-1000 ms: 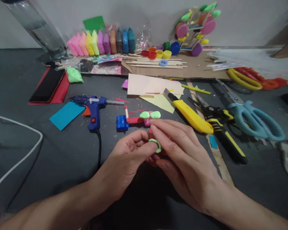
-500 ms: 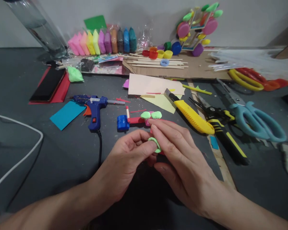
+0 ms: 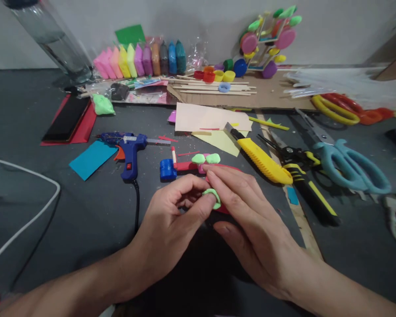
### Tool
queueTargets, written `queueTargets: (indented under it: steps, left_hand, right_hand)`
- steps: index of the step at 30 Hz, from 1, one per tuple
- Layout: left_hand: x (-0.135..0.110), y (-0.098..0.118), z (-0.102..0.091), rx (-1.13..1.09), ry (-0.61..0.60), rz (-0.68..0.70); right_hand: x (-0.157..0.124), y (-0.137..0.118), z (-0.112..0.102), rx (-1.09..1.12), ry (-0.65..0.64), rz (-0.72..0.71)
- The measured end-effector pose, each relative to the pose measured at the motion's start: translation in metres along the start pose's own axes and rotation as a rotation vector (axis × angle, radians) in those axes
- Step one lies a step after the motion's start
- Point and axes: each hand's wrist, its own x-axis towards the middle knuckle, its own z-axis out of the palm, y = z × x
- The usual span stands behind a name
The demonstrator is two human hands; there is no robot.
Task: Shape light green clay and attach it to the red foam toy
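My left hand (image 3: 174, 224) pinches a small light-green modelling clay piece (image 3: 217, 198), with the thumb pressed into its curved rim. My right hand (image 3: 255, 224) lies against the far side of the clay, fingers stretched out side by side and thumb apart. Just beyond my fingertips are two flattened green clay pieces (image 3: 213, 158) on a pink part. Next to them lie a red strip (image 3: 185, 166), a blue bottle cap (image 3: 168, 170) and a short red-and-white stick (image 3: 174, 157). My hands partly hide the red material beneath them.
A blue glue gun (image 3: 130, 152) with its cord lies left. On the right are a yellow utility knife (image 3: 265, 160), black-yellow pliers (image 3: 312, 193) and blue scissors (image 3: 343, 165). Clay packs (image 3: 138, 60), wooden sticks (image 3: 214, 87) and a stick model (image 3: 267, 42) stand behind.
The left thumb and fingers have shifted slightly around the green clay, whose rim now shows as a wider curve. The right hand stays nearly in place. The view has moved a little.
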Motion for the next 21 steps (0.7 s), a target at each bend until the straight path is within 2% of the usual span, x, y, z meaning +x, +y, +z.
queueTargets:
  steps: [4, 6, 9, 12, 21]
  left_hand:
    - [-0.001, -0.001, 0.0, 0.102, 0.012, 0.057]
    - [0.001, -0.001, 0.001, 0.023, 0.025, 0.009]
    - [0.006, -0.002, 0.003, -0.211, 0.047, -0.099]
    - [0.009, -0.003, 0.004, -0.357, 0.014, -0.135]
    - [0.004, -0.001, 0.006, -0.386, -0.008, -0.176]
  right_hand:
    - [0.0, 0.001, 0.002, 0.003, -0.008, 0.013]
    - [0.0, 0.001, 0.003, 0.01, -0.013, 0.029]
    - [0.0, 0.002, 0.003, 0.019, -0.017, 0.052]
    - [0.0, 0.002, 0.002, 0.005, -0.019, 0.049]
    - [0.002, -0.003, 0.006, -0.044, -0.013, 0.019]
